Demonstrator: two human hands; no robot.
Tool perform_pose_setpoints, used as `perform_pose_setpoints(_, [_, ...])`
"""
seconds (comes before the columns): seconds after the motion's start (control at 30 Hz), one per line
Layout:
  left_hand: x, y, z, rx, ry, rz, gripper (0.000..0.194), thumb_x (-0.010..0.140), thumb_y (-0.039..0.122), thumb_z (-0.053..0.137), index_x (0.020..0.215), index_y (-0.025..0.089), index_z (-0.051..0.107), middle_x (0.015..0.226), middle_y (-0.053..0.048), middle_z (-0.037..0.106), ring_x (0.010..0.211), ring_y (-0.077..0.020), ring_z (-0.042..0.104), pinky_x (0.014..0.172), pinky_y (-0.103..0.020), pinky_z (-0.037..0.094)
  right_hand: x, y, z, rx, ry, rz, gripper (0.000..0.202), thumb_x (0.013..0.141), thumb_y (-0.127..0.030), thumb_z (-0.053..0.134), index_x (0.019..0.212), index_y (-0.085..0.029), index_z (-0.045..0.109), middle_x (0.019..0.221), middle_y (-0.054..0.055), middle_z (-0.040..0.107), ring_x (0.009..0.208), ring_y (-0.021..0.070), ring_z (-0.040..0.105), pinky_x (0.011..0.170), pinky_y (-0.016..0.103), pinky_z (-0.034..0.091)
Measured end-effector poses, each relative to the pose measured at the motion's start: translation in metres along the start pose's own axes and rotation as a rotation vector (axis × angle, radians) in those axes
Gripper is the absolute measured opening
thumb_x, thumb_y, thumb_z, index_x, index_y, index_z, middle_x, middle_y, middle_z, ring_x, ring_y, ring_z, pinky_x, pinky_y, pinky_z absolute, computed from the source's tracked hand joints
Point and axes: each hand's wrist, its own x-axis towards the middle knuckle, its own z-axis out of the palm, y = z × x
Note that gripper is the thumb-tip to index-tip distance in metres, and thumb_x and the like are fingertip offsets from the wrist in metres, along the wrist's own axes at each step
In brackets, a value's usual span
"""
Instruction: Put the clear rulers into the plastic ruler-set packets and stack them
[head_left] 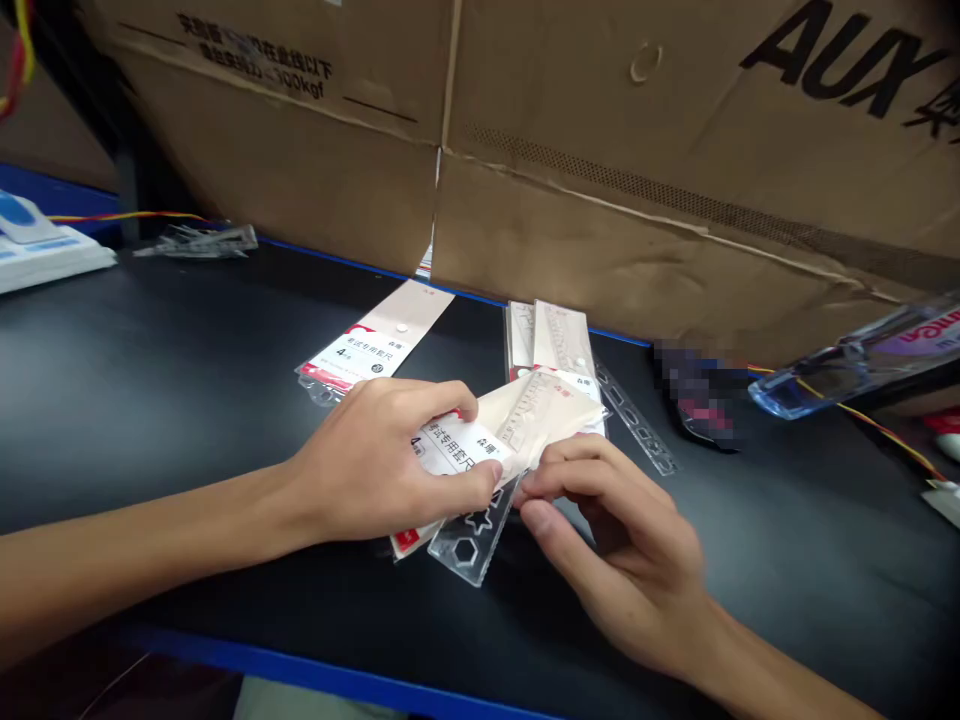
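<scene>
My left hand (pixel 390 465) is closed on a ruler packet (pixel 469 450) with a white and red label, its thumb and forefinger on the label. A clear stencil ruler (pixel 465 550) with cut-out shapes lies under or against that packet, its lower end sticking out toward me. Beside the packet's right edge is my right hand (pixel 615 540), its fingers bent and the thumb near the fingertips; whether they pinch anything is too small to tell. Another packet (pixel 375 340) lies behind my left hand. More packets (pixel 562 335) are stacked behind the held one.
A cardboard box (pixel 525 220) stands along the back of the black table (pixel 150 400). Another clear ruler (pixel 634 415) lies right of the stack. A bottle (pixel 862 360) and a dark blurred object (pixel 697 400) are at right; clear strips (pixel 199 241) and a power strip (pixel 52 255) at left.
</scene>
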Motion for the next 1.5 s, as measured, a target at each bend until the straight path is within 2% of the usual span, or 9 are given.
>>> perform_pose_setpoints(0.17, [0.003,0.001,-0.004,-0.057,-0.046,-0.03,0.035,0.079,0.055,0.068,0.094,0.024,0.07,0.076,0.002,0.07,0.068,-0.0177,0.061,0.065,-0.03,0.046,0.002,-0.007,0.0,-0.103,-0.081,-0.136,0.048,0.081,-0.007,0.073,0.126,-0.019,0.066,0.119,0.012,0.069,0.107,0.0229,0.069,0.091,0.033,0.06])
perform_pose_setpoints(0.3, [0.005,0.0,-0.005,-0.091,-0.032,-0.042,0.035,0.08,0.057,0.068,0.091,0.024,0.071,0.082,0.001,0.072,0.074,-0.019,0.063,0.07,-0.031,0.049,0.002,-0.014,0.001,-0.23,-0.03,-0.234,0.049,0.078,-0.01,0.075,0.126,-0.015,0.067,0.122,0.015,0.073,0.111,0.0244,0.072,0.097,0.031,0.06])
perform_pose_setpoints(0.53, [0.006,0.001,-0.002,-0.107,-0.036,-0.075,0.039,0.08,0.061,0.068,0.094,0.025,0.071,0.086,0.0,0.073,0.077,-0.0199,0.064,0.07,-0.033,0.05,0.004,-0.02,0.004,-0.313,-0.193,-0.413,0.024,0.084,-0.021,0.073,0.107,-0.013,0.075,0.107,0.013,0.08,0.079,0.0183,0.076,0.068,0.029,0.061])
perform_pose_setpoints(1.0, [0.005,0.001,0.0,-0.102,-0.026,-0.065,0.038,0.075,0.059,0.072,0.094,0.025,0.07,0.087,0.0,0.073,0.077,-0.0209,0.064,0.073,-0.035,0.051,0.006,-0.018,0.001,-0.354,-0.319,-0.252,0.039,0.087,-0.02,0.068,0.126,-0.019,0.06,0.121,0.007,0.077,0.108,0.0191,0.075,0.09,0.026,0.061])
perform_pose_setpoints(1.13, [0.009,-0.002,-0.002,-0.274,-0.091,-0.13,0.04,0.077,0.059,0.071,0.098,0.025,0.069,0.093,-0.001,0.073,0.075,-0.0197,0.065,0.068,-0.033,0.052,0.001,-0.014,-0.006,-0.322,-0.181,-0.235,0.043,0.085,-0.011,0.067,0.126,-0.023,0.059,0.126,0.008,0.074,0.111,0.0202,0.073,0.093,0.027,0.06])
perform_pose_setpoints(1.27, [0.014,-0.007,-0.007,-0.633,-0.179,-0.245,0.037,0.08,0.054,0.068,0.101,0.023,0.066,0.1,-0.003,0.072,0.082,-0.0212,0.069,0.064,-0.031,0.054,0.005,-0.003,-0.017,-0.282,0.193,-0.099,0.047,0.081,-0.009,0.072,0.123,-0.027,0.064,0.128,0.01,0.065,0.112,0.027,0.067,0.092,0.039,0.058])
perform_pose_setpoints(1.37, [0.015,-0.008,-0.009,-0.805,-0.224,-0.348,0.042,0.08,0.051,0.069,0.111,0.025,0.062,0.109,-0.005,0.07,0.095,-0.0241,0.07,0.072,-0.034,0.058,0.014,0.008,-0.024,-0.163,0.4,0.023,0.039,0.085,-0.014,0.073,0.12,-0.03,0.065,0.131,0.01,0.056,0.1,0.0247,0.067,0.084,0.041,0.059])
perform_pose_setpoints(1.43, [0.014,-0.008,-0.01,-0.84,-0.244,-0.361,0.047,0.079,0.049,0.071,0.117,0.025,0.059,0.114,-0.006,0.069,0.096,-0.0238,0.07,0.073,-0.035,0.058,0.019,0.014,-0.027,-0.091,0.429,0.113,0.032,0.088,-0.019,0.073,0.117,-0.03,0.065,0.124,0.009,0.059,0.093,0.0223,0.067,0.08,0.039,0.059])
perform_pose_setpoints(1.5, [0.013,-0.008,-0.008,-0.85,-0.279,-0.327,0.051,0.077,0.049,0.075,0.119,0.025,0.058,0.116,-0.007,0.067,0.093,-0.0225,0.069,0.072,-0.034,0.057,0.02,0.016,-0.027,-0.018,0.328,0.218,0.021,0.09,-0.025,0.074,0.11,-0.029,0.067,0.108,0.006,0.067,0.089,0.0214,0.069,0.078,0.036,0.06])
